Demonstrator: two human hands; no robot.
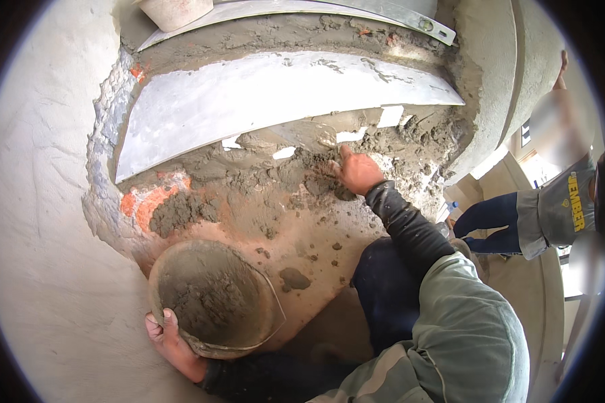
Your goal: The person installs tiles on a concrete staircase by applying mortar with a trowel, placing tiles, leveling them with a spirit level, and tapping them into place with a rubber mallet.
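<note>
My left hand (175, 346) is closed on the rim of a round bucket (275, 305), thumb over the edge. Grey wet mortar (212, 292) fills part of it, and a thin wire handle hangs along its right side. Out ahead, my right hand (359, 171) is low over the mortar bed (275, 174), fingers curled, index finger close to a small white chip (351, 135). Something dark and mortar-covered lies under these fingers; I cannot make out what it is. Just beyond stands a long white slab (282, 91), smeared with mortar along its far edge.
A spirit level (427, 25) lies on another slab at the back, next to a pale bucket (176, 12). Broken plaster (107, 134) edges the left wall. Exposed red brick (144, 205) shows below the slab. Another person (551, 208) stands at the right.
</note>
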